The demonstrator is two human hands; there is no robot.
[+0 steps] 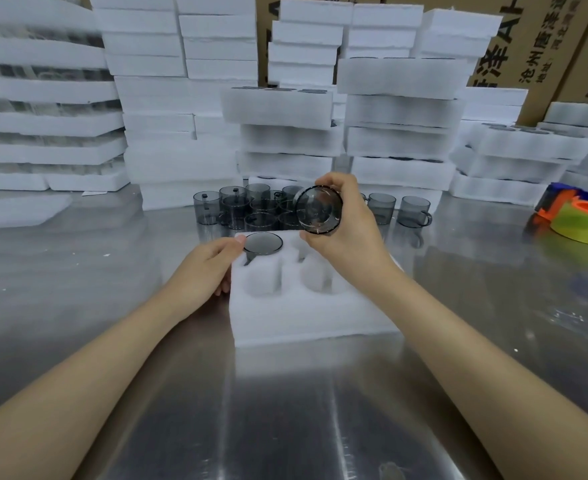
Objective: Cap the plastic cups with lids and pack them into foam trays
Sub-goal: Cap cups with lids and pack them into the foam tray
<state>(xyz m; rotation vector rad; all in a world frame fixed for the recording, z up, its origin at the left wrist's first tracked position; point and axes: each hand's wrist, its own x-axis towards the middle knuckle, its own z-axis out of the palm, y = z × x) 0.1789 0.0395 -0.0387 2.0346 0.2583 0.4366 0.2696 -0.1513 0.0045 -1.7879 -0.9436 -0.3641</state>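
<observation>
A white foam tray (306, 313) with round pockets lies on the steel table in front of me. A capped grey cup (262, 243) sits in its far left pocket. My left hand (209, 268) rests against the tray's left side, thumb touching that cup's rim. My right hand (344, 230) grips a second grey cup (318, 211), tilted on its side above the far right pocket, its round end facing me. Behind the tray stand several loose grey handled cups (237, 209).
Stacks of white foam trays (400, 109) wall off the back of the table, with cardboard boxes (542, 39) behind them. An orange tape dispenser with a yellow-green roll (580, 216) sits at the right. More foam stacks (43, 98) rise at the left.
</observation>
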